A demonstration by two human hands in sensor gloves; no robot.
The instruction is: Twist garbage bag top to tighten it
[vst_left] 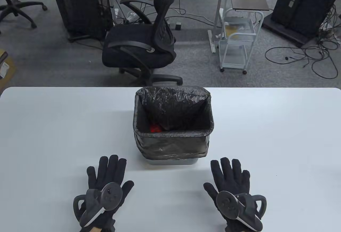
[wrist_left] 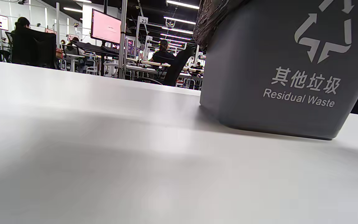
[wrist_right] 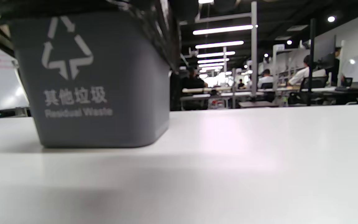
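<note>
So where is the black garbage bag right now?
In the table view the black plastic garbage bag lines the grey bin at the table's centre, its top folded over the rim, beyond and between both flat gloved hands.

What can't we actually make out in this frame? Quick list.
- Red item in the garbage bag: table view, mostly hidden by liner folds and the bin's near wall; identity unclear.
- Bin top: cut off by the top edge in both wrist views.
- English label: blurred in the right wrist view.
- Left hand and right hand: absent from both wrist views; wrists cut off at the table view's bottom edge.
</note>
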